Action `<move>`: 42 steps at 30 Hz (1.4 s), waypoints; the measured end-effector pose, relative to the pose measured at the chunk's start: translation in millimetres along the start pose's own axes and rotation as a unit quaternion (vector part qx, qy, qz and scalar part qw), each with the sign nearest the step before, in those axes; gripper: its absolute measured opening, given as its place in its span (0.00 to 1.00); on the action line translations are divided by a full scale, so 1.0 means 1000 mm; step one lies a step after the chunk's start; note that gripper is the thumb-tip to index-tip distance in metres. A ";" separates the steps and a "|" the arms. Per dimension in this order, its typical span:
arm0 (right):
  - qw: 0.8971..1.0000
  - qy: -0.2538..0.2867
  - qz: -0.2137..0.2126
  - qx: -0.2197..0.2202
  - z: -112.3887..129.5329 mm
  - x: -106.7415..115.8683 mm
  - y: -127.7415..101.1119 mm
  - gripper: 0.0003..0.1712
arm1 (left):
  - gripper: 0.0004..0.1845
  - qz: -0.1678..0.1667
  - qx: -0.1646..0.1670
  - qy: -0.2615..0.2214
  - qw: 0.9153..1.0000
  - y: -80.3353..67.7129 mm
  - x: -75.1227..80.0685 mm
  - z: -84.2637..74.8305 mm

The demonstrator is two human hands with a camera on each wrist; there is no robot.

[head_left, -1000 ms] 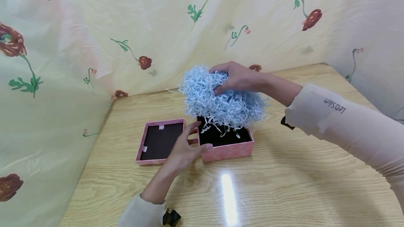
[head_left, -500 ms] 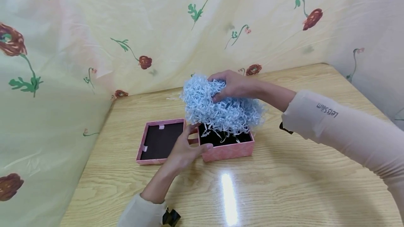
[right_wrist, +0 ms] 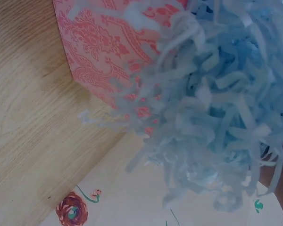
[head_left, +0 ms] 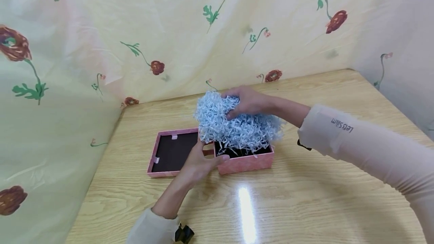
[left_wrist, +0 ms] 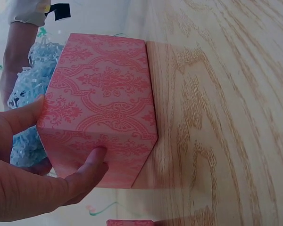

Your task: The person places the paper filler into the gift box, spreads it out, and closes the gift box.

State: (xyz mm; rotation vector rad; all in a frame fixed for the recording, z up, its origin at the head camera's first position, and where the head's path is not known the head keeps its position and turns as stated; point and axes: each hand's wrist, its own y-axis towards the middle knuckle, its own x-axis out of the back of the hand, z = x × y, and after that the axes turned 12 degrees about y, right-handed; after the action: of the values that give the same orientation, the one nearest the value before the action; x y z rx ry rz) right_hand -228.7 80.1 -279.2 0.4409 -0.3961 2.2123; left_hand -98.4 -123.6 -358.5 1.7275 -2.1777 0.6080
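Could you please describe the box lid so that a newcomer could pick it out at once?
On the wooden table, near the flowered backdrop's corner, two pink patterned pieces sit side by side. The box lid is the shallower left one: dark inside, holding nothing, while the box beside it has blue paper shreds over it.

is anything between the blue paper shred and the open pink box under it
Nothing visible. The right hand grips the blue paper shred right above the pink box, whose dark inside is open; loose strands already hang into it. The left hand holds the box's near-left corner, outside the opening. The lid lies beside it.
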 end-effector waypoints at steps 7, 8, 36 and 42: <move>1.000 0.014 0.018 0.002 -0.011 -0.009 0.003 0.42 | 0.45 -0.012 -0.010 0.020 1.000 -0.001 -0.002 0.001; 1.000 0.015 0.020 0.000 -0.012 -0.009 0.003 0.42 | 0.45 -0.013 -0.013 0.022 1.000 0.000 -0.002 0.002; 0.999 -0.014 0.034 -0.010 -0.021 -0.032 0.005 0.42 | 0.47 -0.022 -0.008 0.039 0.999 0.001 -0.002 0.001; 0.999 -0.032 0.032 -0.004 -0.024 -0.037 0.005 0.41 | 0.46 -0.022 -0.006 0.035 0.999 0.002 -0.002 0.001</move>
State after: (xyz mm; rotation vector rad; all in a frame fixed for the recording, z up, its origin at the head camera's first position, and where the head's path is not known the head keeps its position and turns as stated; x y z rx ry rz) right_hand -215.1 62.8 -317.6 0.5034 -0.4585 2.2617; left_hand -99.3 -122.2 -360.7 1.7160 -2.0866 0.6337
